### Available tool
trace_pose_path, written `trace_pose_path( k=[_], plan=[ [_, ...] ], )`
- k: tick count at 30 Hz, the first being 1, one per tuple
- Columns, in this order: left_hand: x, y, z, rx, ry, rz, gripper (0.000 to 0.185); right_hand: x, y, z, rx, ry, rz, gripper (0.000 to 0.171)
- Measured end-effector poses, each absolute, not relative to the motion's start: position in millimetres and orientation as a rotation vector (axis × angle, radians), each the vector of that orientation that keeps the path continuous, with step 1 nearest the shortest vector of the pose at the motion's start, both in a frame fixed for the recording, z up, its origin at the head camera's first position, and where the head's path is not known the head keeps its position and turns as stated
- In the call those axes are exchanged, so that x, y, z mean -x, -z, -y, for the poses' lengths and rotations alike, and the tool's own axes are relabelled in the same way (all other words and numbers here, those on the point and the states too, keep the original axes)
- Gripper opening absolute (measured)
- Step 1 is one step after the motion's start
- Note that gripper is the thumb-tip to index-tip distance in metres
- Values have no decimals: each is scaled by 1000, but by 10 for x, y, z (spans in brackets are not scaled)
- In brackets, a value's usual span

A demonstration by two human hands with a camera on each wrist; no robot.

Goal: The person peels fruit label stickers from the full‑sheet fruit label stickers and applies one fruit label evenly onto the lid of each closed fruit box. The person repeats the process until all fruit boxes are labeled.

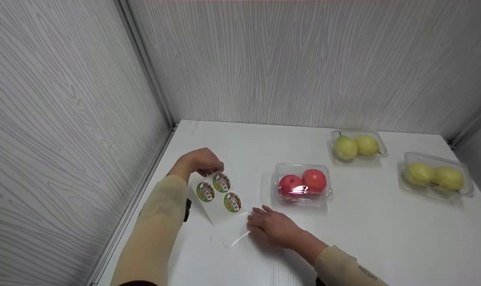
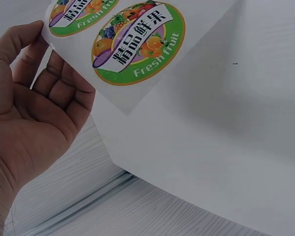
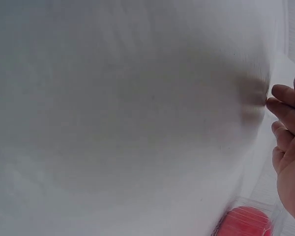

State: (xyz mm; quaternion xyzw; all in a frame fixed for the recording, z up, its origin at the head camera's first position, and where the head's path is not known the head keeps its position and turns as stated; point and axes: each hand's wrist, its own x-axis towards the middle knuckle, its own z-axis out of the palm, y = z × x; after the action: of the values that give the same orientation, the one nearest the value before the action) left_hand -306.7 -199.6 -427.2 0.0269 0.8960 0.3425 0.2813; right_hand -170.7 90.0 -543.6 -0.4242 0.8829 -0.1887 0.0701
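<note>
My left hand (image 1: 209, 167) pinches the top edge of a white sticker sheet (image 1: 220, 206) and holds it tilted up off the table. The sheet carries three round green-rimmed fruit stickers (image 1: 221, 182). In the left wrist view, the left hand (image 2: 46, 66) grips the sheet's corner beside one sticker (image 2: 137, 42) printed "Fresh fruit". My right hand (image 1: 260, 220) lies flat with straight fingers on the sheet's glossy lower end. A clear plastic box (image 1: 302, 198) with two red fruits (image 1: 314, 180) stands just right of it. In the right wrist view, the right hand (image 3: 287, 132) shows at the edge, above a red fruit (image 3: 246, 223).
Two more clear boxes of yellow-green pears stand at the back right (image 1: 357, 146) and far right (image 1: 435, 175). The white table (image 1: 383, 238) is boxed in by grey wood-grain walls on the left (image 1: 65, 139) and at the back.
</note>
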Motion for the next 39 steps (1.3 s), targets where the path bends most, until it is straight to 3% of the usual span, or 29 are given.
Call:
trace_pose_path(
  k=[12,18,24,39],
  plan=[
    [2966,3848,2030,5,-1254,-2405,24,1819,5093,-941,572,1440,-2539,37],
    [2916,3618,1813,64,-1469,-2392,24,1957,4849,-1065,177,2079,-2134,34],
    [2858,3487,1506,163,-1696,-2330,21,2063,4580,-1162,-160,2334,-1884,36],
    [2744,3809,861,334,-1971,-1997,22,2274,4310,-1094,-379,2407,-1635,33]
  ],
)
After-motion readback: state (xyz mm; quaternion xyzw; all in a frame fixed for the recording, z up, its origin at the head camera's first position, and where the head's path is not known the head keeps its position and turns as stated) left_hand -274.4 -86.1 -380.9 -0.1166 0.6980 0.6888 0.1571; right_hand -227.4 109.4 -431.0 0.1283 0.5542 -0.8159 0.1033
